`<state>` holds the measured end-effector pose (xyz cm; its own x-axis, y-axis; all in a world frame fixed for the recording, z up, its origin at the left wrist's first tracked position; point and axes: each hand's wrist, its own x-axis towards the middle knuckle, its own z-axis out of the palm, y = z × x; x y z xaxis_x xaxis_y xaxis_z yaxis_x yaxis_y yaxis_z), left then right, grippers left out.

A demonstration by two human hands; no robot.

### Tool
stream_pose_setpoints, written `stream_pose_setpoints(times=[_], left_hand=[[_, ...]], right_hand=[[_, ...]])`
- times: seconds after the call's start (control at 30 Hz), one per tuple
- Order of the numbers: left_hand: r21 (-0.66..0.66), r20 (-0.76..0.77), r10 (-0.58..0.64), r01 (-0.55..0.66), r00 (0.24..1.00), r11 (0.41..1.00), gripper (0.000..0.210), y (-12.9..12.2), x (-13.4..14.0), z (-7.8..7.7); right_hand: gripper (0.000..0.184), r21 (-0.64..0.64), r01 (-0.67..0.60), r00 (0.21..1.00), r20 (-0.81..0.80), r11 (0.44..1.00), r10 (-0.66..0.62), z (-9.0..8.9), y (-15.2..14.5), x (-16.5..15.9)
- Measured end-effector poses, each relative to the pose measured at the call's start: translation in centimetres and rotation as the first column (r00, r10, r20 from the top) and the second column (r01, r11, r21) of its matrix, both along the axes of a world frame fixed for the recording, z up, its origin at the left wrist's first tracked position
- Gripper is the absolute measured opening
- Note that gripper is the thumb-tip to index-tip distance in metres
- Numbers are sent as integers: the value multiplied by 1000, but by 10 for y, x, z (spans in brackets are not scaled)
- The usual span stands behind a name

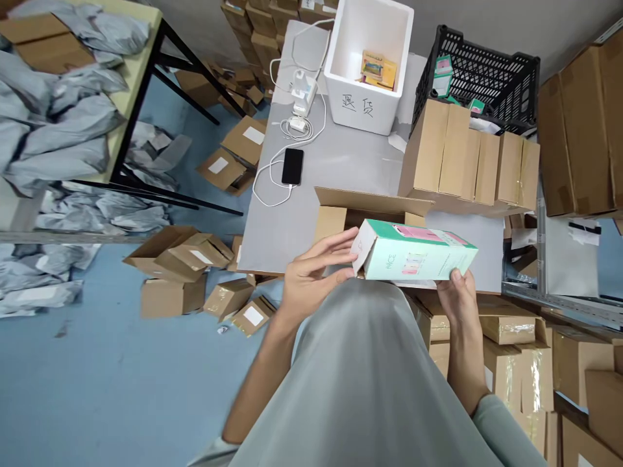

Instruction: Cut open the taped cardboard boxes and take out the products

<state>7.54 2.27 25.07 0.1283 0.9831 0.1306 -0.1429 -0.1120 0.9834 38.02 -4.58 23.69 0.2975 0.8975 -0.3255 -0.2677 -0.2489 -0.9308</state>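
A long mint-green and pink product box (418,256) is held level just above the table's front edge. My right hand (458,292) grips its right end, thumb on the front face. At the other end, my left hand (321,272) has its fingers on the white end flap, which stands partly raised with a dark gap beneath it. Whatever the box contains is hidden. Just behind it, an open cardboard carton (374,201) lies on the grey table (335,155), its upper flap raised and its inside mostly covered by the product box.
A white foam bin (357,107) with small yellow packs stands at the back. Nearby are a phone (293,167) on a charging cable, a power strip (304,94), upright cartons (438,152) and a black crate (491,78). Cardboard boxes (172,295) litter the floor; grey parcels (63,123) cover another table.
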Motion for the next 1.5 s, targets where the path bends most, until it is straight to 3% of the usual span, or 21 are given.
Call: stream_pose_setpoints(times=[0.13, 0.23, 0.37, 0.47, 0.6, 0.7, 0.8, 0.93, 1.07, 1.17, 1.27, 1.37, 1.5], left_hand=[[189, -114, 241, -217, 964, 958, 9, -5, 9, 10], [288, -95, 369, -329, 925, 899, 9, -4, 14, 14], [319, -122, 322, -270, 939, 909, 14, 2, 9, 14], [316, -185, 258, -191, 948, 929, 10, 5, 4, 13], [341, -193, 205, -130, 959, 931, 20, 3, 6, 11], [280, -116, 217, -178, 969, 943, 28, 0, 14, 3], [100, 34, 252, -254, 967, 962, 26, 4, 23, -9], [-111, 188, 202, -183, 961, 977, 59, 21, 32, -26], [-143, 181, 151, -125, 972, 982, 68, 39, 32, -31], [-168, 147, 147, -122, 978, 978, 63, 48, 30, -27], [-198, 120, 151, -126, 981, 972, 62, 53, 33, -25], [-216, 71, 211, -192, 975, 957, 63, 55, 41, -24], [-232, 45, 264, -246, 964, 941, 60, 55, 55, -19]], right_hand=[[85, -58, -73, 996, -47, 996, 71, 9, -5, -5], [91, -96, -121, 991, -68, 988, 115, 12, -9, -13], [90, -132, -188, 979, -107, 973, 175, 10, -11, -19], [82, -172, -219, 969, -152, 960, 194, 10, -11, -19], [71, -205, -238, 960, -200, 949, 197, 12, -12, -17], [69, -209, -249, 953, -229, 946, 200, 14, -12, -17], [66, -225, -285, 932, -293, 932, 214, 15, -11, -25], [74, -266, -391, 848, -476, 881, 233, 8, -7, -50], [88, -278, -498, 760, -596, 821, 259, 0, -7, -68], [91, -285, -516, 818, -445, 808, 365, 3, -12, -66], [82, -287, -316, 941, 29, 904, 338, 15, -16, -60], [91, -152, -151, 853, 480, 977, 206, 26, -16, -62], [88, -77, -230, 716, 662, 970, 222, 27, -9, -80]])
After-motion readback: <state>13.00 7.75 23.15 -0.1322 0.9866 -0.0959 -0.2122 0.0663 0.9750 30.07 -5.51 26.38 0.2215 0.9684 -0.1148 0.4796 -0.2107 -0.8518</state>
